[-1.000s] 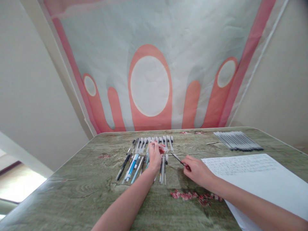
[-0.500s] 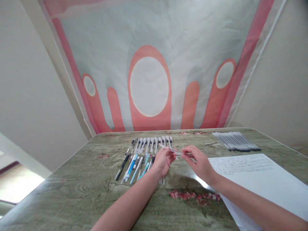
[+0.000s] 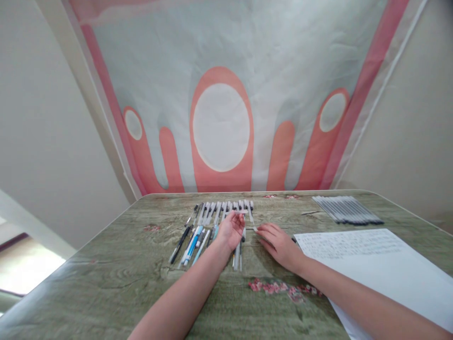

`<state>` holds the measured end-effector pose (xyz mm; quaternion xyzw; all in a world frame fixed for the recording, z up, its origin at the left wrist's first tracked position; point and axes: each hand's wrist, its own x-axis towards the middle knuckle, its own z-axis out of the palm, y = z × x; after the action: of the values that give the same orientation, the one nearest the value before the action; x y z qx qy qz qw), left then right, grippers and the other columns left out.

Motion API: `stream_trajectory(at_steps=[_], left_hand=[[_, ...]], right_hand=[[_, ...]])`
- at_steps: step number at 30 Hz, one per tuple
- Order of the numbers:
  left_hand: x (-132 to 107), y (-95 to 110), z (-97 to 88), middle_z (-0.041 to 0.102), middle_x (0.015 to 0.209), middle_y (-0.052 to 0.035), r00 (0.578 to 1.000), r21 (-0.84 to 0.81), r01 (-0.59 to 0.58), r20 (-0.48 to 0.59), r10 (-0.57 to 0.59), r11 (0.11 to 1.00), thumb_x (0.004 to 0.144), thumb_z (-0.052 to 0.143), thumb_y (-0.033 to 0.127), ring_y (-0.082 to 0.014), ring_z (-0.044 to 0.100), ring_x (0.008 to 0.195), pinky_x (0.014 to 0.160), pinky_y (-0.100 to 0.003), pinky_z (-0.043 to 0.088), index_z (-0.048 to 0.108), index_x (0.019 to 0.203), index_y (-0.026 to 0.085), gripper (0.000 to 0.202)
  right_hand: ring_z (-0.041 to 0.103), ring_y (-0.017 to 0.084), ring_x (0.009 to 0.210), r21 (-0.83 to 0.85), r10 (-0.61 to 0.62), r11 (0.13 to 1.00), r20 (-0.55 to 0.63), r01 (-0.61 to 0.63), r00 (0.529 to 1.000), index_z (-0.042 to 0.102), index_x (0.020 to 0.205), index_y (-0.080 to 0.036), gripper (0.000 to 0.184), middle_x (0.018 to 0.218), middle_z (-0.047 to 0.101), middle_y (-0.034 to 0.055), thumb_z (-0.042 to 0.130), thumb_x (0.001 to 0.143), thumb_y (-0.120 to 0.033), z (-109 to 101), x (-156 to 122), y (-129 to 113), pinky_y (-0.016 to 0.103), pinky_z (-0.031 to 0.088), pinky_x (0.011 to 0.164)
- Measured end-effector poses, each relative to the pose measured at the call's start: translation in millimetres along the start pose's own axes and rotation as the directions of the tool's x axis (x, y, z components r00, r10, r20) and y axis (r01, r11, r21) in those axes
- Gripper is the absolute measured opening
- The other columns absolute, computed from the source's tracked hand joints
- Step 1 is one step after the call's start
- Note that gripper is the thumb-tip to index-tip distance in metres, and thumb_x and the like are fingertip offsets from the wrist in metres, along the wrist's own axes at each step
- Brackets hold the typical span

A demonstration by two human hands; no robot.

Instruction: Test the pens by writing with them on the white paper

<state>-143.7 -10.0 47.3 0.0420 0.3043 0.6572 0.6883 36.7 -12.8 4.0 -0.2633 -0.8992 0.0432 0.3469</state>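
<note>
The left hand (image 3: pixel 230 232) is turned partly palm-up, fingers loosely curled, and appears to retain a pale translucent pen barrel (image 3: pixel 242 212) near its fingertips; the barrel lies nearly crosswise, just in front of the rear row of translucent pens (image 3: pixel 218 212). The right hand (image 3: pixel 279 246) is palm-down with fingers extended close together, the fingertips at a small slim pen part (image 3: pixel 255 228) near the table surface; whether they grip it or only touch it cannot be told. The barrel should be treated as light, stiff, smooth plastic: it is likely to roll or slip if pinched off-centre, and a thin wall may crack under bending. Take hold at mid-length between thumb and forefinger, with light pressure, leaving both ends unobstructed. The slim part is best taken across its sides with the fingertips. The front group, partly hidden by the left forearm, includes a black pen (image 3: pixel 180 246), a blue pen (image 3: pixel 193 246) and slender refill-like sticks (image 3: pixel 237 259). A written sheet of paper (image 3: pixel 382 278) lies partly beneath the right forearm; beyond it, slim grey pens (image 3: pixel 347 210) lie side by side on the wood-patterned table (image 3: pixel 106 278).
</note>
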Motion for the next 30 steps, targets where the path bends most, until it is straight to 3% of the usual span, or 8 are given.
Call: stream_trajectory(at_steps=[11, 19, 24, 30], left_hand=[[6.7, 0.6, -7.6, 0.051, 0.056, -0.0018, 0.999, 0.000, -0.054, -0.008, 0.054, 0.999, 0.083, 0.044, 0.016, -0.0055, 0.049, 0.046, 0.042, -0.014, 0.041, 0.052, 0.070, 0.010, 0.017], [7.0, 3.2, -7.1, 0.050, 0.055, -0.0012, 0.997, -0.009, -0.072, 0.011, 0.072, 0.997, 0.083, 0.044, 0.016, -0.0051, 0.047, 0.045, 0.042, -0.014, 0.039, 0.050, 0.069, 0.010, 0.016], [8.9, 3.4, -7.5, 0.049, 0.053, -0.0007, 0.998, 0.033, -0.069, -0.012, 0.070, 0.997, 0.083, 0.044, 0.017, -0.0047, 0.046, 0.043, 0.040, -0.013, 0.038, 0.052, 0.069, 0.010, 0.017], [8.6, -4.5, -10.1, 0.054, 0.057, -0.0023, 0.997, 0.069, -0.078, -0.013, 0.079, 0.995, 0.081, 0.047, 0.017, -0.0053, 0.049, 0.046, 0.044, -0.014, 0.041, 0.053, 0.071, 0.010, 0.013]], right_hand=[[0.048, 0.019, 0.084, -0.148, -0.015, 0.988, 0.128, 0.034, 0.992, 0.063, 0.090, -0.019, 0.015, 0.082, 0.057, 0.0058, 0.051, 0.081, -0.021, 12.0, 20.2, -20.8, 0.032, 0.041, 0.073], [0.047, 0.019, 0.082, -0.174, 0.032, 0.985, 0.162, -0.004, 0.986, 0.064, 0.085, -0.019, 0.014, 0.080, 0.055, 0.0053, 0.052, 0.081, -0.025, 23.5, 33.5, -23.7, 0.031, 0.038, 0.073], [0.050, 0.019, 0.085, -0.226, 0.097, 0.973, 0.193, -0.052, 0.977, 0.061, 0.092, -0.019, 0.015, 0.085, 0.056, 0.0057, 0.055, 0.079, -0.023, 4.2, 27.6, -16.7, 0.030, 0.038, 0.073], [0.056, 0.019, 0.076, -0.337, 0.348, 0.902, 0.196, -0.270, 0.917, 0.060, 0.084, -0.020, 0.010, 0.082, 0.057, 0.0055, 0.054, 0.077, -0.022, -31.5, -5.0, 31.2, 0.028, 0.039, 0.067]])
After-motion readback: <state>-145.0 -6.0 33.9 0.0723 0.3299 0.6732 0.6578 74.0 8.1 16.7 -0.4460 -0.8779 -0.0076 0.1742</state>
